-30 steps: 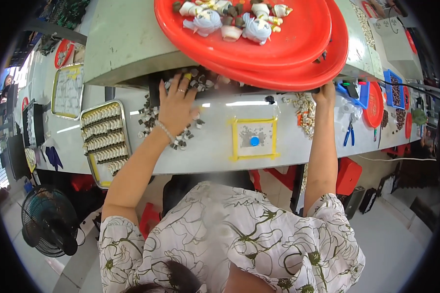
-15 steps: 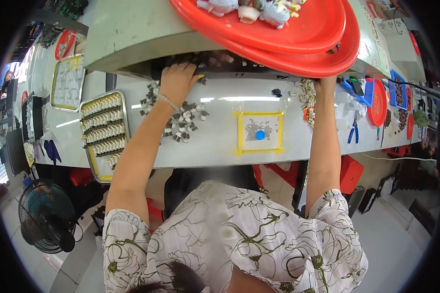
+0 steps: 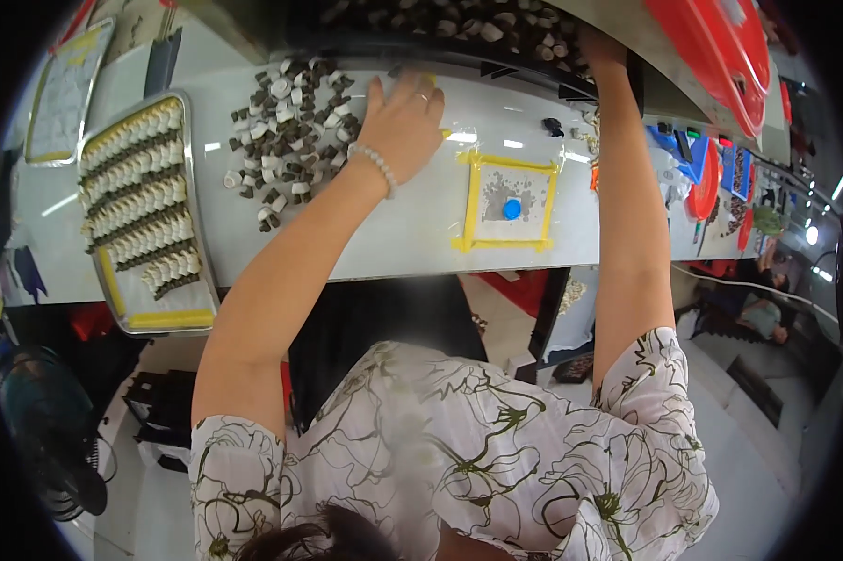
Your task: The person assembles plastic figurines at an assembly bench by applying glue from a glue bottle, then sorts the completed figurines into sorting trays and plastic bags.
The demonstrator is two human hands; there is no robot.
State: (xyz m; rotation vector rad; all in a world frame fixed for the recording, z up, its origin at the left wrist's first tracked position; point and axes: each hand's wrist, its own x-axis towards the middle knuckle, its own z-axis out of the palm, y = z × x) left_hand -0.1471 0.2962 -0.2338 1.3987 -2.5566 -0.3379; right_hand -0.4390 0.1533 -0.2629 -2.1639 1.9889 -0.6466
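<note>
My left hand lies over the white table with its fingers spread, a ring on one finger and yellow bits at the fingertips. Just left of it is a loose pile of small brown-and-white pieces. My right hand reaches under the green shelf at the right end of a dark tray full of similar pieces. Shadow hides its fingers, so its grip is unclear. Between my forearms, a yellow-taped square on the table holds a blue cap.
A metal tray with rows of the pieces stands at the left, another metal tray beyond it. Red plates overhang the shelf at upper right. Blue bins stand at the right. A black fan is at lower left.
My left hand has come out from the shelf opening and moved right, away from the pile. The view has shifted, showing more of the dark tray's contents; my right hand now shows beside it.
</note>
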